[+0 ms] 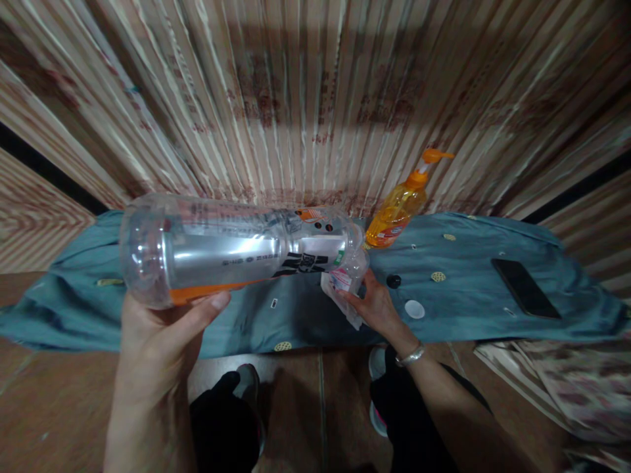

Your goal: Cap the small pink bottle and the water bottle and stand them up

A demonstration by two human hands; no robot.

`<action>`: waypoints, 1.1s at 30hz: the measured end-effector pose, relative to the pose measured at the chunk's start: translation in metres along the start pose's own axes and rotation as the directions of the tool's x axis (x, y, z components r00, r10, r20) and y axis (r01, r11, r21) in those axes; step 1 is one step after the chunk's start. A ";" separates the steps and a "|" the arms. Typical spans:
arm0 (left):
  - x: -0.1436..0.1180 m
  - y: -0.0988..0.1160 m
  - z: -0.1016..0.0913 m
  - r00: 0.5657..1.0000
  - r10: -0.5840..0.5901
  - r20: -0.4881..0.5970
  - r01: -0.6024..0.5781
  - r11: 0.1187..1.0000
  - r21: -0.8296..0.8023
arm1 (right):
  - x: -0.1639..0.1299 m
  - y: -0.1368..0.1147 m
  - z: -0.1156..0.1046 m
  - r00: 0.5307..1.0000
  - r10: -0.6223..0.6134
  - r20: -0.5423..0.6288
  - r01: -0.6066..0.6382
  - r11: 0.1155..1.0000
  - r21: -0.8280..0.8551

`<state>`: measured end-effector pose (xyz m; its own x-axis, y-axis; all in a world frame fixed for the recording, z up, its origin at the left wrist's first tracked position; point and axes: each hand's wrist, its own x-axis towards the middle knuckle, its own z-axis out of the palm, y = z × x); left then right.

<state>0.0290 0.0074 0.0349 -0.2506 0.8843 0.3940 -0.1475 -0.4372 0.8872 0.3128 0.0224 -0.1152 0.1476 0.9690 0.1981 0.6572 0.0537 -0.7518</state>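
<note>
The left hand (158, 335) grasps the base end of a large clear plastic bottle (236, 246), held on its side above the near edge of a worktop draped in blue cloth (468, 289). The right hand (377, 305) pinches a crumpled piece of clear wrapper (345, 289) at the bottle's neck end; whether it touches the bottle itself is hard to tell. Farther right stand an orange pump dispenser (397, 210), a small black cap (393, 281), a white disc (415, 309) and a dark phone (525, 288).
</note>
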 end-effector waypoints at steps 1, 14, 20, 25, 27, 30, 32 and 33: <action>0.000 0.000 0.000 1.000 0.003 0.001 -0.003 1.000 -0.003 | 0.000 0.000 0.000 1.000 0.004 -0.002 -0.004 1.000 -0.004; -0.001 0.001 0.001 1.000 0.011 -0.004 -0.011 1.000 -0.023 | 0.000 -0.003 -0.002 1.000 0.020 0.018 -0.019 1.000 -0.022; -0.001 0.001 0.002 1.000 0.024 0.007 -0.024 0.999 -0.033 | 0.000 -0.003 -0.002 1.000 -0.006 0.006 0.006 0.999 -0.036; -0.002 0.000 0.002 1.000 0.010 0.008 -0.010 1.000 0.008 | 0.000 -0.003 -0.002 1.000 0.002 0.008 -0.002 0.999 -0.039; -0.001 0.000 0.003 1.000 0.021 0.011 -0.021 1.000 0.010 | 0.000 -0.004 -0.003 1.000 0.006 0.008 -0.005 0.999 -0.038; -0.001 0.001 0.005 1.000 0.024 0.010 -0.024 1.000 0.001 | 0.000 -0.005 -0.003 1.000 0.004 0.011 -0.003 0.999 -0.032; 0.000 0.002 0.006 1.000 0.015 0.001 -0.015 1.000 0.002 | 0.000 -0.005 -0.003 1.000 0.005 0.017 -0.005 0.999 -0.032; 0.000 0.002 0.007 1.000 0.011 -0.003 -0.011 1.000 0.004 | 0.000 -0.005 -0.003 1.000 0.007 0.020 -0.006 0.999 -0.031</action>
<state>0.0352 0.0075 0.0381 -0.2554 0.8791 0.4026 -0.1411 -0.4458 0.8839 0.3121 0.0216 -0.1093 0.1373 0.9739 0.1805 0.6789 0.0401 -0.7332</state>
